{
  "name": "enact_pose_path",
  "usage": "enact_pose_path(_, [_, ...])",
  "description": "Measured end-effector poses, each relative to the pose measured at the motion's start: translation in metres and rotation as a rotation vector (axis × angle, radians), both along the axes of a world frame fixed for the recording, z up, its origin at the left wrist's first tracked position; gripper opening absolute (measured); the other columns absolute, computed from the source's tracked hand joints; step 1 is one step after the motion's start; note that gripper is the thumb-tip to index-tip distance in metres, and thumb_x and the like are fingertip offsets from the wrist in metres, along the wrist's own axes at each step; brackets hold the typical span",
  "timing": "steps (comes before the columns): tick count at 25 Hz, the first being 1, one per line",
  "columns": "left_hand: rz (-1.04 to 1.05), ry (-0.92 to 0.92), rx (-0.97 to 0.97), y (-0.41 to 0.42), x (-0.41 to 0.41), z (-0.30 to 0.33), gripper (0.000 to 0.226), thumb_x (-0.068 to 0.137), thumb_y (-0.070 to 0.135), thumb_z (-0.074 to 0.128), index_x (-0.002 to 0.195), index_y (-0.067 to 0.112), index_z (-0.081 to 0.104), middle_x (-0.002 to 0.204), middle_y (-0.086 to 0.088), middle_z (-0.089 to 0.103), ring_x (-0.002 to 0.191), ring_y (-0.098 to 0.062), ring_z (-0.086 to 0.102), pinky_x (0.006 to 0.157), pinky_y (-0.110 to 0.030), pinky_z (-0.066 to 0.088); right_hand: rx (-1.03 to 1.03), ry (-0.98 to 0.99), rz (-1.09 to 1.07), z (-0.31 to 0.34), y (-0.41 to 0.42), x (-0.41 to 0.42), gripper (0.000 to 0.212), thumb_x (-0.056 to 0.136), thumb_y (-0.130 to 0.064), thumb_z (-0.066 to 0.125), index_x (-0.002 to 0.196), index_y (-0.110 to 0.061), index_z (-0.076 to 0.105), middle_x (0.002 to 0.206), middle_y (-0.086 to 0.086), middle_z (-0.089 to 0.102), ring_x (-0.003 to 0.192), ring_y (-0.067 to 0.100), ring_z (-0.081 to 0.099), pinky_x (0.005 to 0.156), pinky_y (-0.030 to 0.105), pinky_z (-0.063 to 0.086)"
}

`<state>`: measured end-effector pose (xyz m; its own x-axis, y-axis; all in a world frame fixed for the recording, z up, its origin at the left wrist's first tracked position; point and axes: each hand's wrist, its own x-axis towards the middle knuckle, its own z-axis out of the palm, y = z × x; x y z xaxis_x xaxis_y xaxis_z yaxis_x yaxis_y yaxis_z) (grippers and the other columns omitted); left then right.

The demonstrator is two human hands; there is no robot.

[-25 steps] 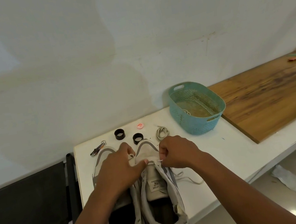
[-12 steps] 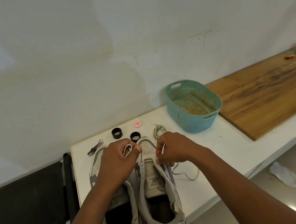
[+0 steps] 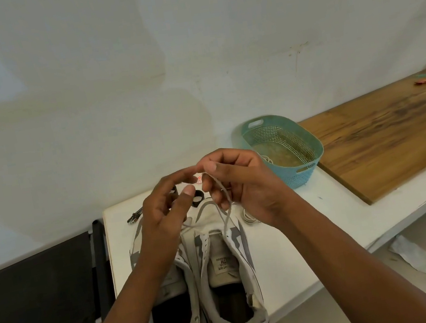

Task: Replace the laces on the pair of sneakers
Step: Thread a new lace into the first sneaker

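Observation:
Two white and grey sneakers stand side by side on the white table (image 3: 287, 233), toes away from me: the left sneaker (image 3: 175, 320) and the right sneaker (image 3: 231, 284). A pale lace (image 3: 226, 209) rises from the right sneaker's lowest eyelets. My right hand (image 3: 240, 185) is raised above the toe and pinches both strands of the lace between thumb and fingers. My left hand (image 3: 164, 213) hovers beside it with fingers spread and relaxed, its fingertips near the right thumb. A short lace end (image 3: 188, 224) lies under the left hand.
A teal perforated basket (image 3: 305, 152) stands behind the shoes at the right, with a lace inside. A wooden board (image 3: 386, 134) lies further right. A coiled lace (image 3: 248, 215), black rings (image 3: 198, 200) and a small metal tool (image 3: 134, 217) lie by the toes. A dark surface (image 3: 38, 300) sits left.
Both hands rose from the right sneaker's eyelets. The right hand drew the lace upward; the left hand let go of its end and opened.

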<state>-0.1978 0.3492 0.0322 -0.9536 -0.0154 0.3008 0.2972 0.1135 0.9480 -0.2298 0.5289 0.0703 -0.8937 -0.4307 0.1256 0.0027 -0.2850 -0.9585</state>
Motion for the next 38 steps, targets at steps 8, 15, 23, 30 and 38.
enact_pose_path(8, [0.261,-0.148,-0.193,-0.007,-0.009,-0.009,0.013,0.092,0.017,0.075,0.079,0.019,0.075,0.066,0.009,0.069,0.059,-0.002,0.06,0.061,-0.018,0.047,0.044,-0.093,-0.059,-0.016,0.004,-0.006,0.014,0.099,-0.007,0.062,0.109,-0.003,0.07,0.079,0.009,0.066,0.057,0.014,0.052,0.043,0.022,0.034])
enact_pose_path(15, [0.481,-0.252,-0.45,-0.031,-0.013,-0.028,0.014,0.091,0.028,0.074,0.077,0.031,0.074,0.079,0.015,0.071,0.079,-0.009,0.067,0.079,-0.035,0.055,-0.111,-0.114,-0.09,-0.016,0.011,-0.012,0.016,0.095,0.0,0.063,0.109,0.001,0.071,0.087,0.015,0.072,0.068,0.019,0.065,0.057,0.024,0.052])
enact_pose_path(23, [0.055,-0.43,0.559,-0.012,-0.009,0.0,0.064,0.102,0.063,0.031,0.139,0.015,0.052,0.117,-0.019,0.074,0.076,-0.016,0.046,0.064,-0.03,0.031,0.385,0.081,-0.228,-0.036,-0.005,-0.009,0.009,0.091,-0.01,0.077,0.099,-0.009,0.082,0.095,0.013,0.079,0.071,0.01,0.063,0.066,0.024,0.049])
enact_pose_path(30, [-0.103,-0.406,0.515,0.002,-0.003,-0.003,0.089,0.089,0.083,0.019,0.153,0.024,0.04,0.138,-0.003,0.066,0.125,-0.023,0.063,0.089,-0.032,0.04,0.555,0.183,-0.35,-0.063,-0.043,0.003,0.01,0.086,-0.014,0.077,0.086,-0.022,0.083,0.075,-0.005,0.077,0.074,0.018,0.075,0.077,0.045,0.062])
enact_pose_path(38, [-0.17,-0.417,0.669,0.007,-0.003,-0.005,0.089,0.087,0.081,0.025,0.157,0.026,0.035,0.15,0.003,0.056,0.123,-0.014,0.066,0.112,-0.045,0.043,0.475,0.152,-0.388,-0.065,-0.055,0.01,0.009,0.084,-0.018,0.079,0.09,-0.023,0.084,0.08,-0.008,0.078,0.076,0.019,0.074,0.08,0.049,0.061])
